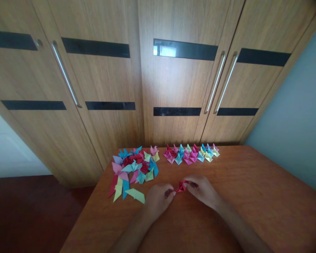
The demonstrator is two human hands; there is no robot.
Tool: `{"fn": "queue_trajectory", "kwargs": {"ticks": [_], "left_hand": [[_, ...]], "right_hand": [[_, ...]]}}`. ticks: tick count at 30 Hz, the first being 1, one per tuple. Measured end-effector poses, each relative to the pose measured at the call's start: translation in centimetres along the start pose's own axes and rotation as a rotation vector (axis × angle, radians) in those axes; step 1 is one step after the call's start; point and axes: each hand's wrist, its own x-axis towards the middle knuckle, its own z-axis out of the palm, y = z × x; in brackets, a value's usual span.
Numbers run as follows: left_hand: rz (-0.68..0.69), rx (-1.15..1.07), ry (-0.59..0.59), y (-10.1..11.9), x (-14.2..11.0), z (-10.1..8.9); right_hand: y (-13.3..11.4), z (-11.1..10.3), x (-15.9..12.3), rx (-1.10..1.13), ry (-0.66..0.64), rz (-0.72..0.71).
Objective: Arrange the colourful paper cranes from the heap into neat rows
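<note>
A small red folded-paper piece [182, 186] is held between my two hands above the wooden table [200, 225]. My left hand [159, 198] pinches its left tip with closed fingers. On the other side, my right hand [201, 189] grips its upper right edge between thumb and fingers. Just left of my left hand lies a pale green folded-paper strip [135, 195]. Beyond it spreads a loose pile of coloured folded-paper pieces [134, 167] in pink, red, blue, yellow and green. The exact fold of the red piece is partly hidden by my fingers.
Along the table's far edge stand rows of pointed folded-paper pieces [191, 154] in several colours. Behind the table rises a wooden wardrobe [171, 84] with metal handles [215, 82]. A pale wall [289, 130] is at the right, and dark floor [34, 211] shows at the left.
</note>
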Motion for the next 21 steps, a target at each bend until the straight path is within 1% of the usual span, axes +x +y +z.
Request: {"fn": "queue_trajectory", "kwargs": {"ticks": [1, 3, 4, 6, 7, 9, 11, 13, 16, 19, 21], "left_hand": [[-0.013, -0.032, 0.002, 0.0, 0.0, 0.1], [-0.024, -0.073, 0.011, -0.1, 0.0, 0.2], [-0.025, -0.081, 0.015, -0.1, 0.0, 0.2], [-0.023, -0.083, 0.020, -0.2, 0.0, 0.2], [-0.020, -0.082, 0.018, -0.2, 0.0, 0.2], [-0.010, -0.085, 0.012, -0.2, 0.1, 0.1], [-0.002, -0.093, 0.012, -0.3, 0.2, 0.1], [-0.004, -0.101, 0.010, -0.3, 0.3, 0.0], [-0.009, -0.108, 0.000, -0.4, 0.3, 0.0], [-0.008, -0.113, -0.001, -0.6, 0.4, 0.1], [-0.010, -0.115, 0.002, -0.6, 0.4, 0.1]], "right_hand": [[0.5, -0.6, 0.0, 0.006, 0.031, 0.016], [2.0, -2.3, 0.1, 0.023, 0.138, 0.081], [3.1, -3.3, 0.2, 0.031, 0.207, 0.131], [5.5, -5.6, 0.3, 0.043, 0.392, 0.227], [6.7, -6.7, 0.3, 0.037, 0.503, 0.286], [9.2, -8.6, 0.2, -0.036, 0.667, 0.442], [11.2, -9.9, 0.1, -0.179, 0.724, 0.599], [12.7, -10.4, -0.1, -0.339, 0.677, 0.734], [14.0, -9.8, -0.4, -0.487, 0.485, 0.915], [14.6, -8.7, -0.3, -0.528, 0.292, 1.023], [14.8, -8.2, -0.1, -0.546, 0.228, 1.060]]}}
